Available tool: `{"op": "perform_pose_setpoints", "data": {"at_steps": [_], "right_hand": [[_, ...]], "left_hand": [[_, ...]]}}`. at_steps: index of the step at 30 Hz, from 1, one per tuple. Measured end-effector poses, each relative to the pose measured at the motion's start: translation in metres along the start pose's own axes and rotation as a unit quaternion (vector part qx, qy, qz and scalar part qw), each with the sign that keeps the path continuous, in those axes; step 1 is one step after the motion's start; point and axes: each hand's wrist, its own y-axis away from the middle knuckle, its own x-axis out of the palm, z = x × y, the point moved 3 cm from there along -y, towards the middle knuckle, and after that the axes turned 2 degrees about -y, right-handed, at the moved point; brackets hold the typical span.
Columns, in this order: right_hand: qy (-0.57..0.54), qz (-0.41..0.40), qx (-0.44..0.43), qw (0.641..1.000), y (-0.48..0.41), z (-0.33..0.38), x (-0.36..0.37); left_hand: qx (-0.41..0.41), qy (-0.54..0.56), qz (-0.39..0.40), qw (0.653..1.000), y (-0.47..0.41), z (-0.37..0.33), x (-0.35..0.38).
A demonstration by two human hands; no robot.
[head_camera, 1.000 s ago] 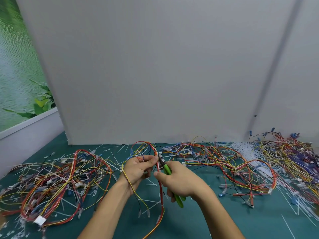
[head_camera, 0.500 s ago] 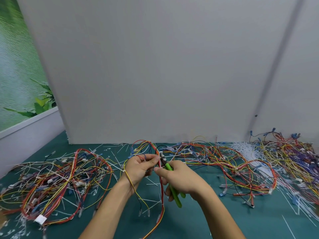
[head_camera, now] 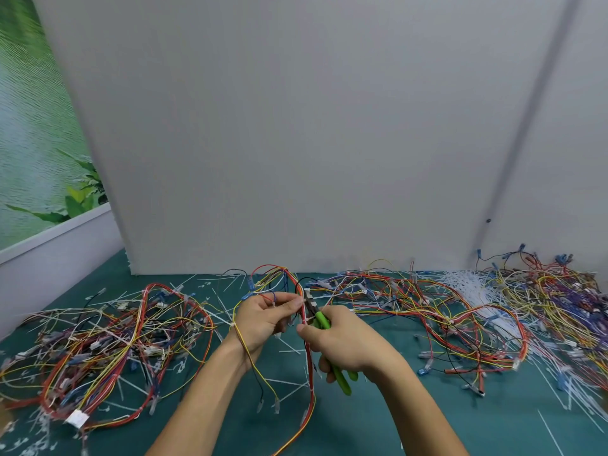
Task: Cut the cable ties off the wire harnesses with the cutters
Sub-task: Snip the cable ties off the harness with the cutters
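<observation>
Right hand [head_camera: 348, 343]: the grip is curled round the green handles of the cutters [head_camera: 321, 321], with the handle ends protruding below the palm. This hold looks suited to squeezing with control. The tool's nose points up and away from the person and meets the wires just beside the left fingertips. Whether its blades are closed cannot be told.

Left hand [head_camera: 263, 315]: the grip pinches the harness [head_camera: 307, 357] between thumb and fingers, directly beside the tool's nose. In my judgement this steadies the bundle and presents the tie to the blades. The cable tie itself is too small to make out with certainty.

The harness loops above both hands and hangs down between the forearms. A yellow branch of it drapes over the left wrist, and the lower ends trail on the worktop [head_camera: 427, 422].

One harness pile [head_camera: 98, 340] lies to the left and another tangle [head_camera: 427, 307] to the right. Which of them is finished cannot be determined. A heap of white ties [head_camera: 470, 287] lies near the back panel [head_camera: 296, 126], and loose offcuts [head_camera: 289, 391] are scattered under the hands.

Risk noted: the blades are close to the insulation and the fingertips.
</observation>
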Motion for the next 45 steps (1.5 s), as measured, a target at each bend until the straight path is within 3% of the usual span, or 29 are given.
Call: {"op": "perform_pose_setpoints", "data": {"at_steps": [20, 35, 45], "right_hand": [[-0.054, 0.019, 0.013, 0.998, 0.001, 0.002, 0.006], [0.037, -0.020, 0.018, 0.999, -0.001, 0.000, 0.007], [-0.024, -0.021, -0.006, 0.999, 0.000, 0.002, 0.009]], "left_hand": [[0.026, -0.041, 0.000, 0.999, -0.005, 0.006, 0.002], [0.038, -0.039, -0.018, 0.998, -0.006, 0.006, 0.001], [0.044, -0.044, -0.027, 0.998, -0.004, 0.005, 0.003]]}}
